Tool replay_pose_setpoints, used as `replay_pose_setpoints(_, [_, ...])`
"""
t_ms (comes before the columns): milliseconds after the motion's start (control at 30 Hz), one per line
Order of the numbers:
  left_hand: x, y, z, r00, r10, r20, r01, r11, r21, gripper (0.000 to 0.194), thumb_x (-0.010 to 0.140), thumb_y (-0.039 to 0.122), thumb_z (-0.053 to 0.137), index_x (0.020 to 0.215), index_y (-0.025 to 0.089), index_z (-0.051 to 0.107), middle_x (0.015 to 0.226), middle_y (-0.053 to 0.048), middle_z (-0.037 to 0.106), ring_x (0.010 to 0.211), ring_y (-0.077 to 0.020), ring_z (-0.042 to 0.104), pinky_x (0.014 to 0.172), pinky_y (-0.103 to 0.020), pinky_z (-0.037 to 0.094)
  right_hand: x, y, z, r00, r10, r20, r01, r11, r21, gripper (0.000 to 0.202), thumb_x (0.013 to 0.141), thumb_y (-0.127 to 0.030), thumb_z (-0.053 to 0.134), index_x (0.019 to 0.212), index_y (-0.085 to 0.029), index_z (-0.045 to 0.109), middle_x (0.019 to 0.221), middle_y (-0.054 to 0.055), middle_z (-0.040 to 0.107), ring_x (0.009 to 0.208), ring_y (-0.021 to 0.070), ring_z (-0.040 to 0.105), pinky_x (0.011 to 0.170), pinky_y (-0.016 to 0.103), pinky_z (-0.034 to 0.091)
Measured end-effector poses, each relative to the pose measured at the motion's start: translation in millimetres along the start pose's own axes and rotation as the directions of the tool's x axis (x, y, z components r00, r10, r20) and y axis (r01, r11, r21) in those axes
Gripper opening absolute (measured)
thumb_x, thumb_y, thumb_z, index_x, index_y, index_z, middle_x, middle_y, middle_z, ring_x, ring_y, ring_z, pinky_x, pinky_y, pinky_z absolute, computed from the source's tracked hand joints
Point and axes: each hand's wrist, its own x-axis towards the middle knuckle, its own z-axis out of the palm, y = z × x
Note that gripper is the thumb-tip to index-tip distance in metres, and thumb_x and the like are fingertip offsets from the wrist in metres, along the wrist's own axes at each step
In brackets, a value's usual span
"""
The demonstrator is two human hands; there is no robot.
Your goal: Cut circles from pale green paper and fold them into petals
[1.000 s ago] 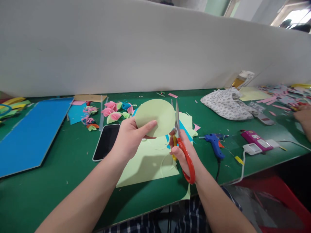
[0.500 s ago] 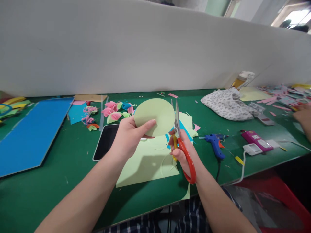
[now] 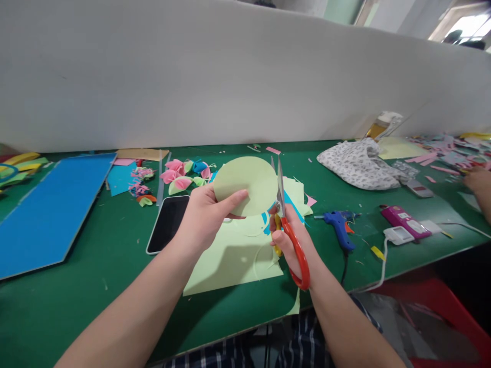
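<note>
My left hand (image 3: 205,212) pinches a pale green paper circle (image 3: 255,179) at its left side, thumb on top. My right hand (image 3: 287,230) is wrapped round scissors (image 3: 297,250) with red and yellow handles. The scissors' blades point up and away, slightly parted, beside the circle's right edge. Under both hands a larger pale green sheet (image 3: 226,266) lies on the green table (image 3: 107,306), with thin curved offcuts and blue scraps on it.
A black-screened phone (image 3: 166,225), paper flowers (image 3: 178,174) and a blue board (image 3: 49,214) lie left. To the right are a blue glue gun (image 3: 339,227), patterned cloth (image 3: 356,163), a purple power strip (image 3: 406,222) and another person's hand (image 3: 479,184).
The paper circle in my left hand has shifted very slightly right and down. The scissors have barely moved. At the far right, the other person's hand has moved a little.
</note>
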Motion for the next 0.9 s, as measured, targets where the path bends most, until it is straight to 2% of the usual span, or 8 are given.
replay_pose_setpoints(267, [-0.4, 0.4, -1.1, 1.000, 0.018, -0.020, -0.018, 1.000, 0.025, 0.030, 0.071, 0.035, 0.082, 0.094, 0.017, 0.075, 0.093, -0.006, 0.078, 0.077, -0.0207, 0.073, 0.055, -0.026, 0.062, 1.3, 0.8, -0.8, 1.000, 0.001, -0.001, -0.001, 0.998, 0.064, 0.080, 0.061, -0.086, 0.064, 0.112, -0.025, 0.050, 0.084, -0.002, 0.050, 0.061, 0.0128, 0.043, 0.058, 0.029, 0.038])
replay_pose_setpoints(467, [0.0, 1.2, 0.6, 0.999, 0.008, -0.031, -0.007, 0.999, 0.054, 0.027, 0.073, 0.031, 0.079, 0.095, 0.016, 0.074, 0.092, -0.007, 0.078, 0.076, -0.0202, 0.073, 0.055, -0.026, 0.062, -2.2, -8.0, 3.2, 0.997, 0.039, -0.060, -0.038, 0.999, 0.014, 0.075, 0.066, -0.087, 0.058, 0.108, -0.025, 0.050, 0.079, -0.003, 0.048, 0.064, 0.0141, 0.045, 0.062, 0.032, 0.043])
replay_pose_setpoints(900, [1.8, 0.6, -0.3, 1.000, 0.017, 0.018, -0.017, 1.000, 0.002, 0.031, 0.072, 0.034, 0.082, 0.096, 0.016, 0.074, 0.094, -0.007, 0.078, 0.078, -0.0197, 0.072, 0.055, -0.024, 0.062, -0.9, -5.2, 3.6, 0.999, 0.009, -0.048, -0.009, 1.000, -0.005, 0.070, 0.071, -0.086, 0.055, 0.105, -0.025, 0.049, 0.074, -0.004, 0.046, 0.060, 0.0135, 0.043, 0.058, 0.029, 0.044])
